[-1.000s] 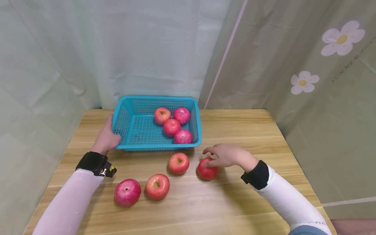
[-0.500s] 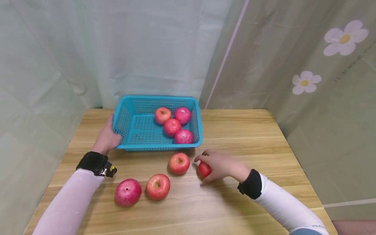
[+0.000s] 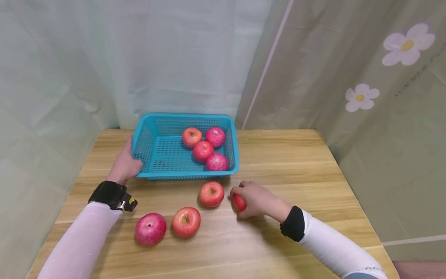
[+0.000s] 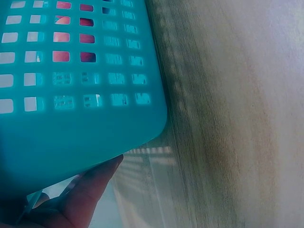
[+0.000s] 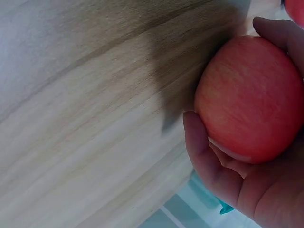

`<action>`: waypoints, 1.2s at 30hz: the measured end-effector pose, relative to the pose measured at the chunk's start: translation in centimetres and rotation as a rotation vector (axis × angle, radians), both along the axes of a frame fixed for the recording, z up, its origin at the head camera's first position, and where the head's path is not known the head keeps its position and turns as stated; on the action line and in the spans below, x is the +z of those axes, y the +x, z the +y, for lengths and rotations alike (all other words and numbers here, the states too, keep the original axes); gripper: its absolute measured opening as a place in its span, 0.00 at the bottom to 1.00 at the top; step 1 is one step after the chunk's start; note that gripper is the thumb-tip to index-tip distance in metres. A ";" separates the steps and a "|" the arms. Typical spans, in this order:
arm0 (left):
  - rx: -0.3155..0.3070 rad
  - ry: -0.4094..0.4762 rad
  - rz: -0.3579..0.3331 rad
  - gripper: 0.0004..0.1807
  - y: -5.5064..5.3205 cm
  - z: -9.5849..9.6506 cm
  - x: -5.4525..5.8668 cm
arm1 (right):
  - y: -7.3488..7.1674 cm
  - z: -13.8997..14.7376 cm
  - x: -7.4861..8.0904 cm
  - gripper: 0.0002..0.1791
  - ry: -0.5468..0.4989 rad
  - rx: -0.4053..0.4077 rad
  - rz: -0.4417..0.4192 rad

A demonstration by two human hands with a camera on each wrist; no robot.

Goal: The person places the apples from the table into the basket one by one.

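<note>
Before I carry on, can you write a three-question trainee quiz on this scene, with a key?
1. How many apples are inside the blue basket?
2. True or false: the left hand is holding an apple.
3. Fill in: the fingers of the right hand are curled round a ____.

Key:
1. Four.
2. False; it holds the left end of the blue basket.
3. Red apple.
</note>
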State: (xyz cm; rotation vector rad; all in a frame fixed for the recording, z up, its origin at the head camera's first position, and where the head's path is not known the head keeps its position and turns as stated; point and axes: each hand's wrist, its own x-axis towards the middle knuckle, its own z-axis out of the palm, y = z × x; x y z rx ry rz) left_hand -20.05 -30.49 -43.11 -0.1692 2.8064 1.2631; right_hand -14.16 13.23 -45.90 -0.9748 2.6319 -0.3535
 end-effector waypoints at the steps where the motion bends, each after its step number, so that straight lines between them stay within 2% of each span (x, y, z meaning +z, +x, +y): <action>1: 0.001 0.001 0.001 0.58 0.0 0.1 0.0 | 0.0 0.0 0.0 0.35 0.008 -0.005 0.000; 7: 0.006 -0.007 0.006 0.58 0.1 0.2 0.2 | 0.1 0.0 -0.2 0.36 0.017 -0.016 0.007; 15: 0.004 -0.013 0.006 0.58 0.2 0.4 0.4 | 0.2 -0.1 -0.5 0.33 0.011 -0.003 0.070; 36: 0.009 0.013 0.016 0.59 0.4 0.5 0.6 | 0.3 0.0 -0.5 0.33 0.006 -0.004 0.071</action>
